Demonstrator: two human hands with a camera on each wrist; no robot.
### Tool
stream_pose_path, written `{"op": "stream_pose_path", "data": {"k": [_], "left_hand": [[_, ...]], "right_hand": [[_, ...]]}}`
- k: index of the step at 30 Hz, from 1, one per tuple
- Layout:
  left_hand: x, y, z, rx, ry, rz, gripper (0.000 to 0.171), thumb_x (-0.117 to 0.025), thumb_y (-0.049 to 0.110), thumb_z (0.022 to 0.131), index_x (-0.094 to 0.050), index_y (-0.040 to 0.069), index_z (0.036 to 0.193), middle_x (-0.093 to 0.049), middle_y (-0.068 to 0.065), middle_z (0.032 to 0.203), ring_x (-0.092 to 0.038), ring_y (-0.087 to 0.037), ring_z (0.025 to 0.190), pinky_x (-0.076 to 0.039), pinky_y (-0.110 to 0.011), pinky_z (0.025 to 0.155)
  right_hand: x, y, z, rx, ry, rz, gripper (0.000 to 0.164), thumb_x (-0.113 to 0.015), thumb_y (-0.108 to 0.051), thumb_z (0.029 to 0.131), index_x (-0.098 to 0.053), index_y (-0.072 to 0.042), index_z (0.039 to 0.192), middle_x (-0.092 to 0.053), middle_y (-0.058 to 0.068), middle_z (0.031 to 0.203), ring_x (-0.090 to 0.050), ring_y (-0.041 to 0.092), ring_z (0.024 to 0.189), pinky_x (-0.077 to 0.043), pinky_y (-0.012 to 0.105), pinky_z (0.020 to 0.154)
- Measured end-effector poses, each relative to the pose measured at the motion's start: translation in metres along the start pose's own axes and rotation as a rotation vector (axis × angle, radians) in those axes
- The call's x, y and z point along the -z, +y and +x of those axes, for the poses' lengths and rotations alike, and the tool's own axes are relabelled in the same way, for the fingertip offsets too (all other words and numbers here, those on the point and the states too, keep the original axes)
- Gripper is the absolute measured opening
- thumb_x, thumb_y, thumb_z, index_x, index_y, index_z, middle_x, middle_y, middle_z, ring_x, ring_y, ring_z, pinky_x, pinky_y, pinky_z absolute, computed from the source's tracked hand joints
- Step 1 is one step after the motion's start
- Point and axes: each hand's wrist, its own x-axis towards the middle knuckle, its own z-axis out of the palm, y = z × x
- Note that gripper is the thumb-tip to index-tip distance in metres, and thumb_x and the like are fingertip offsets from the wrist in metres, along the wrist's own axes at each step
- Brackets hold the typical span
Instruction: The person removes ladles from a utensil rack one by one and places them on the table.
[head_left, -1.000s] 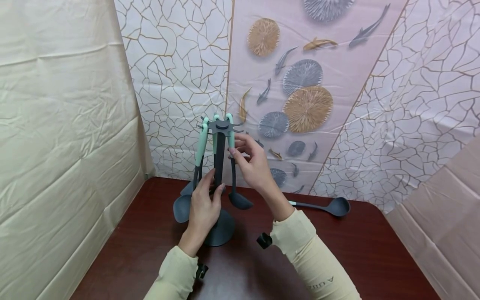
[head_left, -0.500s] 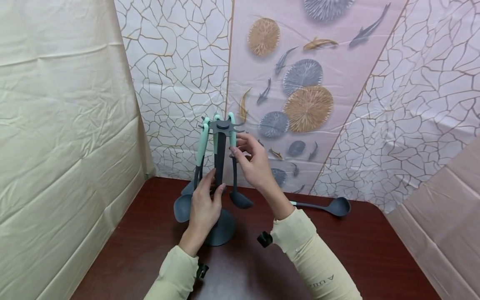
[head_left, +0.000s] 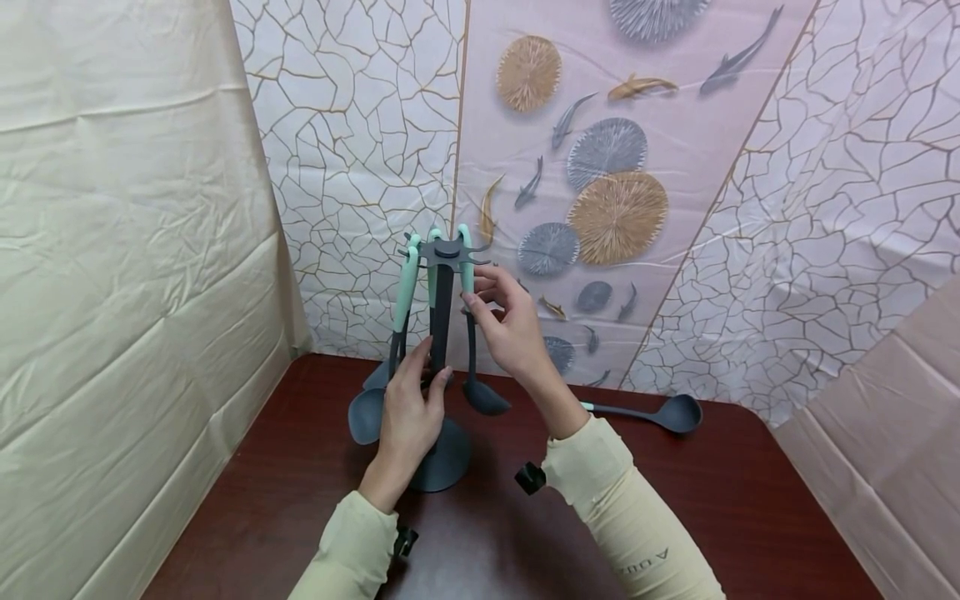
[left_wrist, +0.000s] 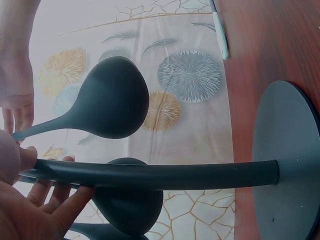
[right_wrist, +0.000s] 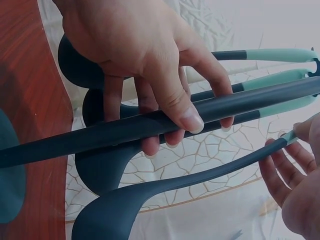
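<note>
A dark utensil stand has a round base (head_left: pixel 442 458), an upright post (head_left: pixel 442 312) and a hooked top (head_left: pixel 446 250). My left hand (head_left: pixel 408 417) grips the post with thumb and fingers around it. My right hand (head_left: pixel 513 329) pinches the mint handle (head_left: pixel 467 279) of a dark cooking spoon (head_left: pixel 486 398). The spoon hangs head down on the stand's right side, its handle top at a hook; whether it sits in the slot I cannot tell. Several mint-handled utensils (head_left: pixel 405 292) hang at the left and back, including one with a broad head (head_left: pixel 365 417).
A dark ladle (head_left: pixel 677 414) lies on the red-brown table (head_left: pixel 675 500) at the back right, its mint handle partly behind my right forearm. Patterned cloth (head_left: pixel 360 125) rises behind the table, and pale cloth (head_left: pixel 135 292) hangs on the left.
The spoon in my right hand has shifted slightly right, its handle top a little higher at the hook. My left hand keeps its grip on the post.
</note>
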Motion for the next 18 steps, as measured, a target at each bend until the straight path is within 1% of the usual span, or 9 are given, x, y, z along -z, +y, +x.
{"op": "stream_pose_path", "data": {"k": [5, 6, 8, 10, 12, 15, 18], "left_hand": [[0.0002, -0.0003, -0.0006, -0.005, 0.003, 0.001, 0.050, -0.068, 0.013, 0.105, -0.053, 0.009, 0.153, -0.066, -0.013, 0.125, -0.071, -0.029, 0.106, -0.061, -0.048, 0.089], [0.0001, -0.0004, -0.0004, -0.007, 0.004, 0.000, 0.050, -0.068, 0.013, 0.105, -0.053, 0.009, 0.153, -0.066, -0.013, 0.125, -0.071, -0.029, 0.105, -0.061, -0.048, 0.089], [-0.0001, -0.0010, 0.0001, -0.008, 0.006, -0.002, 0.050, -0.068, 0.014, 0.106, -0.054, 0.009, 0.153, -0.066, -0.013, 0.125, -0.071, -0.029, 0.105, -0.061, -0.048, 0.089], [-0.0003, -0.0015, 0.0006, -0.010, 0.008, -0.004, 0.050, -0.068, 0.014, 0.105, -0.054, 0.009, 0.153, -0.066, -0.014, 0.126, -0.071, -0.029, 0.105, -0.062, -0.048, 0.089], [-0.0004, -0.0017, 0.0009, -0.010, 0.008, -0.009, 0.050, -0.068, 0.014, 0.105, -0.054, 0.009, 0.153, -0.066, -0.014, 0.126, -0.070, -0.029, 0.106, -0.062, -0.048, 0.089], [-0.0005, -0.0018, 0.0009, -0.003, 0.005, -0.005, 0.051, -0.069, 0.014, 0.105, -0.054, 0.009, 0.153, -0.066, -0.014, 0.126, -0.070, -0.029, 0.106, -0.062, -0.048, 0.089], [-0.0004, -0.0015, 0.0007, 0.003, 0.000, 0.001, 0.051, -0.069, 0.013, 0.104, -0.054, 0.009, 0.153, -0.066, -0.014, 0.124, -0.070, -0.030, 0.106, -0.062, -0.049, 0.089]], "right_hand": [[-0.0008, 0.0018, 0.0005, -0.001, 0.006, 0.002, 0.034, -0.065, -0.008, 0.106, -0.062, -0.006, 0.139, -0.070, 0.015, 0.117, -0.071, 0.029, 0.095, -0.060, 0.052, 0.075], [-0.0010, 0.0020, 0.0006, 0.000, 0.007, 0.001, 0.034, -0.065, -0.007, 0.106, -0.062, -0.005, 0.139, -0.070, 0.016, 0.117, -0.071, 0.030, 0.095, -0.060, 0.052, 0.075], [-0.0014, 0.0020, 0.0012, 0.004, 0.011, 0.004, 0.034, -0.065, -0.007, 0.106, -0.062, -0.004, 0.139, -0.070, 0.018, 0.117, -0.071, 0.032, 0.095, -0.060, 0.050, 0.074], [-0.0017, 0.0018, 0.0016, 0.007, 0.012, 0.001, 0.033, -0.065, -0.007, 0.106, -0.062, -0.004, 0.139, -0.070, 0.018, 0.117, -0.071, 0.033, 0.095, -0.060, 0.045, 0.074], [-0.0020, 0.0014, 0.0020, 0.010, 0.013, -0.004, 0.033, -0.065, -0.007, 0.106, -0.062, -0.004, 0.139, -0.070, 0.017, 0.116, -0.071, 0.032, 0.095, -0.060, 0.038, 0.073], [-0.0015, 0.0013, 0.0019, 0.011, 0.015, -0.015, 0.033, -0.065, -0.006, 0.106, -0.062, -0.005, 0.138, -0.070, 0.015, 0.116, -0.071, 0.029, 0.094, -0.059, 0.032, 0.072], [-0.0013, 0.0011, 0.0015, 0.009, 0.018, -0.018, 0.033, -0.065, -0.007, 0.106, -0.061, -0.004, 0.139, -0.070, 0.014, 0.115, -0.071, 0.027, 0.094, -0.058, 0.030, 0.072]]}}
